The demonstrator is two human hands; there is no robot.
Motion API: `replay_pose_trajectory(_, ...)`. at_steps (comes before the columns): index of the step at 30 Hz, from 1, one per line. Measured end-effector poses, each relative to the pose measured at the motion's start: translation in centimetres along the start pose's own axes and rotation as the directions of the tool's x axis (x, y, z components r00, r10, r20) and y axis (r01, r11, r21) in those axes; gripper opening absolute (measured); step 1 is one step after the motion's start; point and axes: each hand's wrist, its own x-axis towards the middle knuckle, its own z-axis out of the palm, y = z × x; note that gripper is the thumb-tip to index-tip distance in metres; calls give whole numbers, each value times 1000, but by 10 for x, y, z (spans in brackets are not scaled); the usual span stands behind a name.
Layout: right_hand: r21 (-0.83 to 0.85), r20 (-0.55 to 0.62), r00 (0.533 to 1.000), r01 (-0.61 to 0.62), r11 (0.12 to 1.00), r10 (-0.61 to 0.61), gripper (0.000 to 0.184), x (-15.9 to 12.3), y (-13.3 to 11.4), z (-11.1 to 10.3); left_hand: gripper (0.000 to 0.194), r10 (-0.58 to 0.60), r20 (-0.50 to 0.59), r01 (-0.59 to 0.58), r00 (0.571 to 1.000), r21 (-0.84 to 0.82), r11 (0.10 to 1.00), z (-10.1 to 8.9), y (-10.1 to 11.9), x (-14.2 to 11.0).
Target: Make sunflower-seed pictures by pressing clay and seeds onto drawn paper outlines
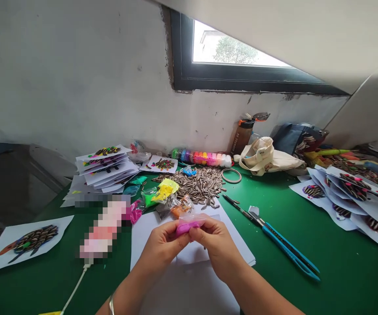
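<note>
Between my two hands is a small clear bag of bright pink modelling clay (184, 226), held over white paper (189, 288). My left hand (162, 245) pinches the bag's left side with thumb and fingers closed. On the other side my right hand (220, 245) grips it the same way, the two thumbs almost meeting. Just beyond lie small bags of clay: orange (183, 206), yellow (166, 189), green (148, 199) and magenta (134, 213). Behind them spreads a heap of striped sunflower seeds (198, 186).
Stacks of seed-decorated paper sheets stand left (105, 168) and right (346, 197). Right of the paper lie a black pen (235, 205) and blue-handled scissors or tweezers (287, 249). A tape roll (231, 176), clay tubs (205, 157), bottle (242, 135) and cloth bag (261, 157) sit near the wall.
</note>
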Motion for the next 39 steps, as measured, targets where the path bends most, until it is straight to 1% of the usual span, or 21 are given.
replay_pose_trajectory(3,-19,-58,998,34,999,-35,12,-2,2,-1,29,-9,25,8,1000,27,1000,3,0,-2)
replay_pose_trajectory(5,-79,-70,995,68,995,-73,13,-3,1,-2,30,3,32,-2,999,-15,1000,4,-1,-2)
replay_pose_trajectory(8,-243,-21,991,125,962,-134,16,-3,-1,-4,36,53,24,-50,998,-117,992,3,-3,-2)
replay_pose_trajectory(10,-324,11,989,140,936,-144,19,-3,-3,-5,34,76,12,-74,997,-138,988,3,-2,-2)
replay_pose_trajectory(12,-347,28,990,141,927,-140,22,-3,-3,-5,30,87,7,-85,996,-133,987,3,0,-3)
replay_pose_trajectory(14,-336,32,991,134,932,-131,21,-4,-3,-5,29,93,7,-91,996,-139,986,3,2,-3)
replay_pose_trajectory(17,-327,7,991,130,936,-136,19,-5,-3,-5,29,68,6,-66,998,-157,985,2,1,-2)
replay_pose_trajectory(20,-382,-9,984,160,910,-177,25,-6,-6,-5,32,4,-6,-5,1000,-160,987,2,-1,-3)
replay_pose_trajectory(22,-429,19,979,192,883,-204,29,-6,-7,-6,35,-23,-21,20,1000,-162,987,3,-1,-3)
replay_pose_trajectory(24,-461,51,977,205,863,-205,28,-5,-6,-6,35,-17,-40,10,999,-166,986,5,-1,-4)
replay_pose_trajectory(26,-462,57,980,195,865,-191,24,-5,-5,-7,32,20,-52,-27,998,-142,990,5,0,-4)
replay_pose_trajectory(29,-415,30,987,157,896,-159,20,-4,-3,-7,28,73,-81,-79,994,-72,994,2,0,-3)
replay_pose_trajectory(33,-371,35,990,138,918,-135,19,-4,-5,-7,27,74,-125,-79,989,-32,996,-2,-3,-4)
replay_pose_trajectory(37,-343,16,995,102,934,-102,20,-4,-5,-10,27,49,-100,-53,994,-39,998,-2,-7,-5)
replay_pose_trajectory(39,-352,19,994,111,929,-111,20,-4,-3,-11,26,45,-89,-47,995,-27,999,-1,-9,-5)
